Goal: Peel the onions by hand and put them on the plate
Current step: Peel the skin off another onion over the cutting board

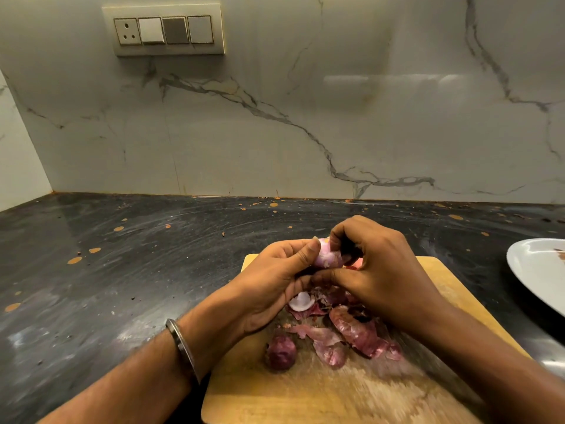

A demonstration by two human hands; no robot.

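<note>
A pale pink, mostly peeled onion is held above the wooden cutting board. My left hand grips it from the left and below. My right hand curls over it from the right, with fingertips pinching at its top and underside. A pile of purple onion skins and a white cut end piece lie on the board under my hands. A small unpeeled dark red onion sits on the board near my left wrist. The white plate stands at the right edge.
The board lies on a dark stone counter speckled with orange spots. A marble backsplash rises behind it, with a switch panel at the upper left. A metal bangle circles my left wrist.
</note>
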